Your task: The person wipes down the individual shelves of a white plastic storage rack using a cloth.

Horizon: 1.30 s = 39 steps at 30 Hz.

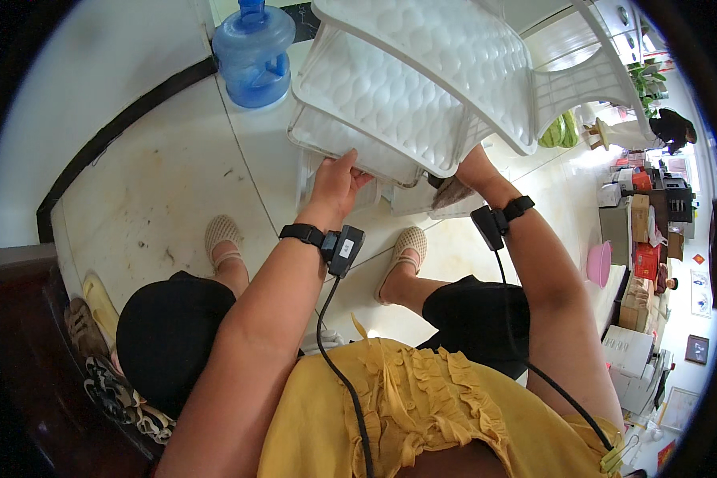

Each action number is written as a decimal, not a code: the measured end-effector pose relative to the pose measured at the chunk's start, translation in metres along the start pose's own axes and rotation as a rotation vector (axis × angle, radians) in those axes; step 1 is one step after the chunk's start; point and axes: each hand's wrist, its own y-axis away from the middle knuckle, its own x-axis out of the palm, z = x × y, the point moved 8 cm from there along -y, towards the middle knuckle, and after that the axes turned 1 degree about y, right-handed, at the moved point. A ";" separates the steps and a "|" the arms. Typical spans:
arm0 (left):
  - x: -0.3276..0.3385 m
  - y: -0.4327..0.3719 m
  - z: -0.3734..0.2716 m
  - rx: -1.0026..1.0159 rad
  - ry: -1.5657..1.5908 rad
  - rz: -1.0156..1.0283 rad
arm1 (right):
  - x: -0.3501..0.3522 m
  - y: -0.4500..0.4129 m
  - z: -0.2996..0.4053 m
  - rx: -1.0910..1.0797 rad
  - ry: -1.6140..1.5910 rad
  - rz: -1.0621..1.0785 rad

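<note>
A white plastic tiered rack (388,89) with bubble-textured shelves stands tilted in the view before me. My left hand (334,182) grips the front edge of a lower shelf (352,143), thumb above and fingers curled beneath. Between the shelves reaches my right hand (477,167), its fingers hidden by the rack's corner. Just beside that hand is a fuzzy grey-brown item (451,192) with a dark part, possibly a shoe; whether the fingers hold it is not visible. Below, clear or white plastic parts (367,194) of the rack near the floor show.
A blue water jug (254,57) stands by the wall at upper left. Several shoes (104,364) line the dark furniture at left. Two watermelons (558,131), a pink basin (598,264) and stacked boxes (642,209) are at right. Another person (639,132) is at far right.
</note>
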 end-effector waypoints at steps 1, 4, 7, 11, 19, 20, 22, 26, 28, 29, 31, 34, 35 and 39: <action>0.006 0.002 -0.004 0.024 0.012 0.044 | -0.004 0.001 0.003 -0.002 0.000 -0.001; 0.021 0.010 -0.017 0.053 0.008 0.063 | -0.025 0.002 0.015 0.040 -0.082 0.005; 0.022 0.028 -0.015 0.026 -0.004 -0.004 | -0.041 0.013 0.035 0.026 -0.024 -0.094; 0.010 0.043 -0.007 0.012 0.020 -0.026 | -0.038 0.017 0.049 0.062 -0.191 -0.022; -0.030 0.044 0.018 0.003 0.057 -0.096 | 0.012 0.035 0.013 0.210 -0.097 0.178; -0.031 0.043 0.019 -0.009 0.054 -0.089 | 0.016 0.035 0.011 0.148 -0.058 0.189; -0.032 0.039 0.021 0.000 0.034 -0.092 | 0.018 0.033 0.014 0.122 -0.067 0.179; -0.043 0.029 0.039 -0.108 -0.055 -0.128 | 0.021 0.034 0.009 0.091 -0.026 0.194; -0.040 0.037 0.037 -0.138 -0.089 -0.187 | 0.021 0.041 0.009 0.208 -0.141 0.216; -0.032 0.044 0.037 -0.196 -0.120 -0.197 | 0.018 0.052 0.001 0.290 -0.123 0.228; -0.044 0.048 0.030 -0.289 -0.247 -0.238 | 0.007 0.054 0.030 0.350 -0.026 0.346; -0.045 0.062 0.007 -0.341 -0.355 -0.257 | -0.013 0.082 0.035 0.543 0.090 0.353; -0.048 0.073 -0.005 -0.359 -0.374 -0.301 | -0.022 0.085 0.053 0.515 0.114 0.377; -0.063 0.095 -0.102 -0.203 -0.280 -0.199 | -0.039 0.089 0.119 0.399 0.099 0.469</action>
